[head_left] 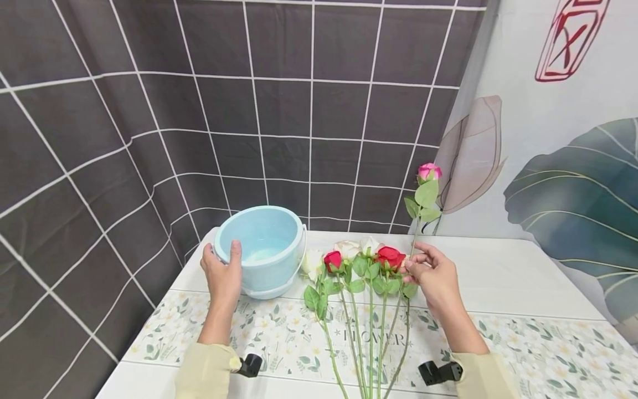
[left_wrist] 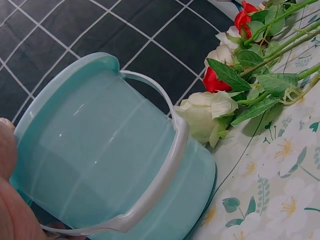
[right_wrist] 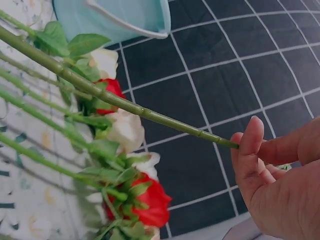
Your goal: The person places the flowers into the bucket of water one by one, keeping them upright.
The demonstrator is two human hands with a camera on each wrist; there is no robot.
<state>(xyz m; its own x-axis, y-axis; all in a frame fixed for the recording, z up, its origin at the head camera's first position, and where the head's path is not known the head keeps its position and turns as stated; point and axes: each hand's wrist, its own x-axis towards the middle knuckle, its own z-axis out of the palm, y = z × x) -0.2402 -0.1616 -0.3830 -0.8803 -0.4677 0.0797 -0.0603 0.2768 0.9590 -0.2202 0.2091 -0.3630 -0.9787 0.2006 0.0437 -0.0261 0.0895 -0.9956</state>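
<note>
My left hand (head_left: 222,277) grips the near left rim of a light blue bucket (head_left: 271,271), thumb over the rim and fingers on the outer wall. The bucket's white handle (left_wrist: 157,190) hangs down against its side. On the right, my right hand (head_left: 435,275) pinches the stem (right_wrist: 145,114) of a pink rose (head_left: 429,172) between thumb and fingers. Its bloom stands above the hand, and the long stem runs down toward me. Beside that hand lie a red rose (head_left: 390,257), another red rose (head_left: 333,260) and several white roses (left_wrist: 202,117), stems pointing toward me.
The white table (head_left: 488,277) carries a floral printed band with lettering under the stems. Behind it hangs a dark grid-patterned cloth (head_left: 344,111). A pale curtain (head_left: 538,166) with printed leaves closes off the right side.
</note>
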